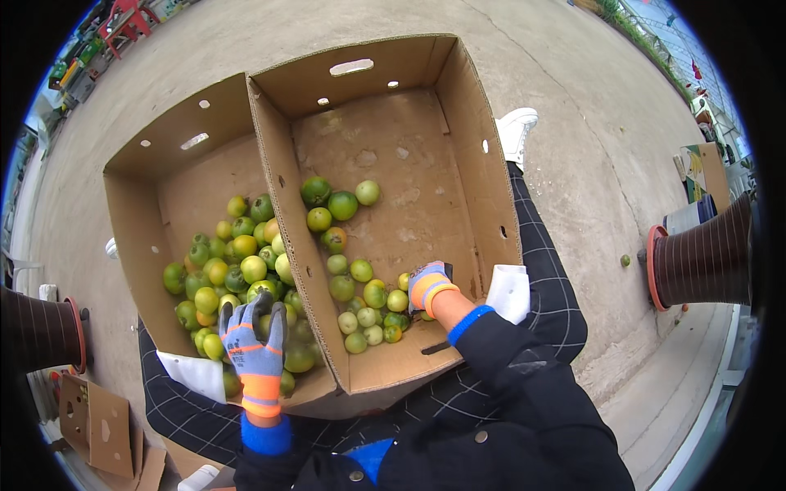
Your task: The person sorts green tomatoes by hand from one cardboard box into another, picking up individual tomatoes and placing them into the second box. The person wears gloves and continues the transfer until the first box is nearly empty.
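Observation:
Two open cardboard boxes stand side by side before me. The left box (pixel 132 227) holds a heap of green and yellowish tomatoes (pixel 253 269); my left hand (pixel 255 334), in a grey-and-orange work glove, rests palm down on the heap with its fingers apart. Whether it grips a tomato is hidden under the fingers. In the right box (pixel 485 184), more tomatoes (pixel 342 205) lie along its left side and near corner. My right hand (pixel 431 285), gloved alike, reaches down among them by the near side. Its fingertips are hidden from view, and so is anything in them.
White foam sheets (pixel 509 293) hang over the near edges of both boxes. More cardboard boxes (pixel 101 429) lie at the lower left. Brown striped objects with red rims (pixel 660 268) stand at both sides. A red chair (pixel 126 24) is at the upper left; a loose tomato (pixel 625 260) lies on the concrete floor.

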The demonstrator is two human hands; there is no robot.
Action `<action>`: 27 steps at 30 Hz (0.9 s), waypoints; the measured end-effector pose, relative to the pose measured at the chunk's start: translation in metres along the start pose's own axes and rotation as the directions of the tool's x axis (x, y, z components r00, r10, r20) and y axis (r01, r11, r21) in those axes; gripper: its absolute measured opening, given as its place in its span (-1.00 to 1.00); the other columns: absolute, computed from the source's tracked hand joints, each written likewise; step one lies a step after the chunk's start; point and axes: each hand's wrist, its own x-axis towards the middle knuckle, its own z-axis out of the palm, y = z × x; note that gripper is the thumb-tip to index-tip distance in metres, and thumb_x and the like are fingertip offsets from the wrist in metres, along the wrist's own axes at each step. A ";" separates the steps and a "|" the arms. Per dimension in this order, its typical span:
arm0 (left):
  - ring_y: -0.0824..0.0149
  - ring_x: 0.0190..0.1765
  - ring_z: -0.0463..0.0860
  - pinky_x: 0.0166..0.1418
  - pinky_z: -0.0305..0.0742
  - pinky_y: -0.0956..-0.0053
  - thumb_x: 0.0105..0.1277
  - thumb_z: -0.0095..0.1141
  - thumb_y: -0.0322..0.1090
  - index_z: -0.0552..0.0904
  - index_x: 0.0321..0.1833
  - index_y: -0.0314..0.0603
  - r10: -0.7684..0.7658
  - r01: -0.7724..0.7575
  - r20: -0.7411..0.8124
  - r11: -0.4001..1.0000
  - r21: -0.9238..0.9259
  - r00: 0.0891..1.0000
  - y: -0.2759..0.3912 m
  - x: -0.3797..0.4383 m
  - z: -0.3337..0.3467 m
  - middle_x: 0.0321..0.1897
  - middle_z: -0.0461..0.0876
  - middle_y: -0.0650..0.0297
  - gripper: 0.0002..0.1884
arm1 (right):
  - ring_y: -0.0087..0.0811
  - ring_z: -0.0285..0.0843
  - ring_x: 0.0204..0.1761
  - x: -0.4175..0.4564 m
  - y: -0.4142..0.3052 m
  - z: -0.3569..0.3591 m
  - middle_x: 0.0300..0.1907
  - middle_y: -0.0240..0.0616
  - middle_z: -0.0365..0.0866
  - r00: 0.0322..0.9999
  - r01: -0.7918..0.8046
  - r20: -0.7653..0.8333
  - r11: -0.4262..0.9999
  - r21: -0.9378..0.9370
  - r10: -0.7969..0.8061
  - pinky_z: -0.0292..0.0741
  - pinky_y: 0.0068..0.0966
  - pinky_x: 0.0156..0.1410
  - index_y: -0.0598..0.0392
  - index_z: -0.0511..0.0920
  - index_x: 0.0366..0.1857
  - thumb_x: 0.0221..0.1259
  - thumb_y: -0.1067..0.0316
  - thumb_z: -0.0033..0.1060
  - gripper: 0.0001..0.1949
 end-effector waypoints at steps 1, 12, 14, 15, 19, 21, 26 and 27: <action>0.02 0.04 0.59 0.37 0.33 0.12 0.21 0.30 -0.36 0.73 -0.10 -0.17 0.013 -0.013 -0.006 1.000 0.021 1.000 0.000 0.000 -0.001 -0.12 0.70 0.17 -0.79 | -0.23 0.72 0.03 0.006 0.000 0.004 -0.01 -0.31 0.75 1.000 -0.010 -0.013 1.000 -0.001 0.010 0.59 -0.24 0.02 -0.09 0.71 0.02 0.08 -0.15 0.27 -0.51; -0.13 0.45 0.27 0.48 0.08 -0.18 -0.07 0.47 0.10 0.35 0.39 -0.16 0.371 -0.360 0.030 0.916 -0.177 0.928 0.042 -0.013 0.021 0.42 0.27 -0.06 -0.04 | -0.31 0.64 -0.33 -0.099 0.038 -0.079 -0.36 -0.15 0.69 0.929 0.366 -0.313 0.616 0.698 -0.197 0.52 -0.37 -0.23 0.12 0.69 -0.18 0.08 -0.28 0.34 -0.42; -0.11 0.42 0.30 0.47 0.12 -0.19 -0.10 0.48 0.09 0.36 0.35 -0.18 0.380 -0.379 -0.032 0.904 -0.196 0.924 0.053 -0.014 0.026 0.39 0.30 -0.04 -0.06 | -0.36 0.61 -0.40 -0.121 0.016 -0.075 -0.42 -0.14 0.64 0.795 0.605 -0.504 0.391 0.693 -0.337 0.51 -0.39 -0.25 0.12 0.66 -0.11 0.13 -0.21 0.36 -0.46; -0.07 0.38 0.37 0.45 0.16 -0.18 -0.10 0.49 0.05 0.38 0.32 -0.18 0.366 -0.372 -0.065 0.908 -0.194 0.928 0.056 -0.016 0.026 0.34 0.36 0.00 -0.08 | -0.36 0.61 -0.41 -0.127 0.003 -0.072 -0.44 -0.15 0.62 0.669 0.742 -0.636 0.372 0.557 -0.384 0.52 -0.40 -0.24 0.10 0.64 -0.06 0.15 -0.18 0.37 -0.48; 0.12 0.06 0.58 0.41 0.29 -0.11 -0.17 0.51 -0.18 0.52 0.11 -0.16 0.383 -0.402 -0.141 0.903 -0.148 0.913 0.042 -0.019 0.021 0.00 0.57 0.22 -0.30 | -0.29 0.67 -0.27 -0.146 -0.004 -0.085 -0.28 -0.15 0.70 0.711 0.667 -0.401 0.371 0.646 -0.578 0.54 -0.40 -0.16 -0.04 0.61 0.11 0.27 -0.15 0.23 -0.52; 0.10 0.08 0.57 0.45 0.23 -0.13 -0.14 0.49 -0.23 0.54 0.11 -0.17 0.288 -0.315 -0.154 0.928 -0.198 0.945 0.033 -0.011 0.012 -0.04 0.59 0.22 -0.33 | -0.23 0.69 -0.21 -0.110 0.013 -0.065 -0.21 -0.15 0.72 0.767 0.624 -0.550 0.583 0.521 -0.330 0.55 -0.31 -0.10 -0.01 0.62 0.08 0.31 -0.15 0.15 -0.53; 0.04 0.29 0.43 0.57 -0.11 -0.10 -0.01 0.45 -0.15 0.58 0.15 -0.14 0.034 -0.016 -0.133 0.991 0.130 0.991 0.003 0.002 0.005 0.09 0.58 0.15 -0.39 | -0.12 0.69 0.03 -0.015 0.027 -0.020 -0.06 -0.16 0.74 0.978 0.029 -0.207 0.974 0.225 0.019 0.57 -0.17 0.12 -0.03 0.68 0.02 0.20 -0.15 0.16 -0.52; 0.02 0.36 0.37 0.57 -0.12 -0.09 0.01 0.43 -0.11 0.59 0.15 -0.11 0.005 0.019 -0.095 0.968 0.252 0.995 -0.002 0.002 0.004 0.14 0.56 0.14 -0.40 | -0.13 0.69 0.04 -0.011 0.020 -0.016 -0.04 -0.16 0.74 0.988 0.043 -0.155 0.980 0.195 -0.012 0.57 -0.18 0.12 -0.03 0.69 0.01 0.16 -0.14 0.20 -0.52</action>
